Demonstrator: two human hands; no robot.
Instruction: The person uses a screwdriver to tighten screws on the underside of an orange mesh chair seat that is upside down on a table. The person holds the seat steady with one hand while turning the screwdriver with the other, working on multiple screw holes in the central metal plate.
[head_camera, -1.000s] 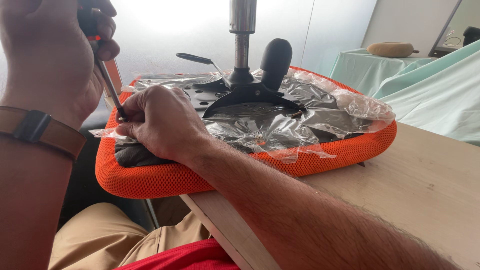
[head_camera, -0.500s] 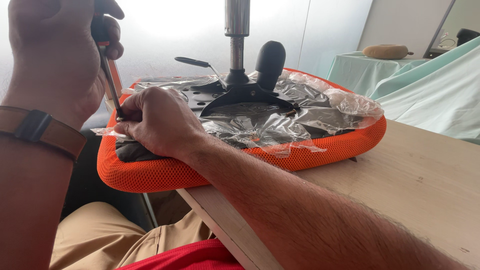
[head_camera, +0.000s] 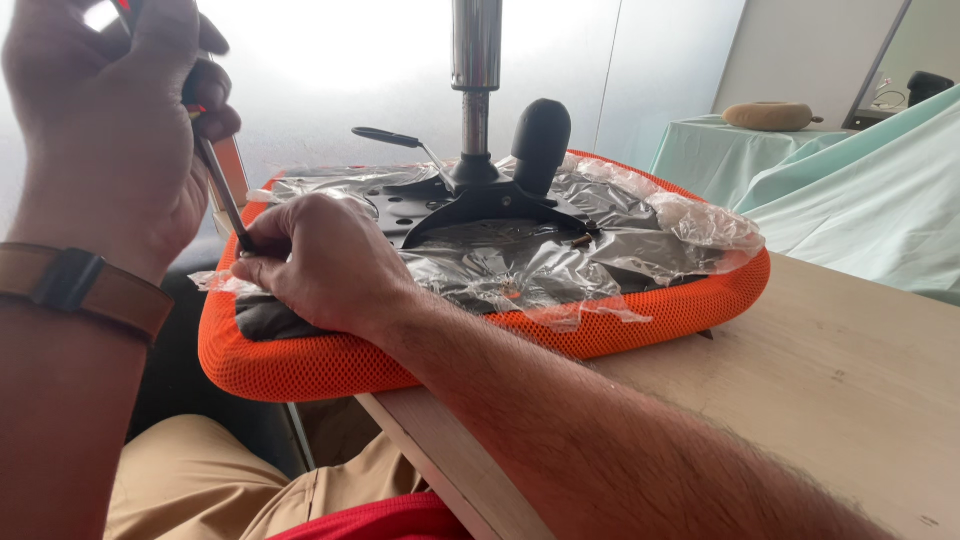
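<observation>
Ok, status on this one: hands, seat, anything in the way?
Left hand gripping screwdriver, tip down at seat edge. Right hand steadying the tip. Orange seat upside down on table. Plastic wrap loose over underside.

L hand (head_camera: 110, 120) raised, fist closed; R hand (head_camera: 325, 265) lowered, fingers curled.

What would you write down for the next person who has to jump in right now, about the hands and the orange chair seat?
Left hand: gripping the screwdriver handle, shaft angled down.
Right hand: resting on the seat's near-left corner, fingers steadying the screwdriver tip.
Orange seat: upside down on the wooden table, overhanging its edge, plastic wrap on.
Black mechanism plate with metal post sits on the seat's underside.
Done: plate in place.
Left: whether the screw is tight cannot be told.
</observation>
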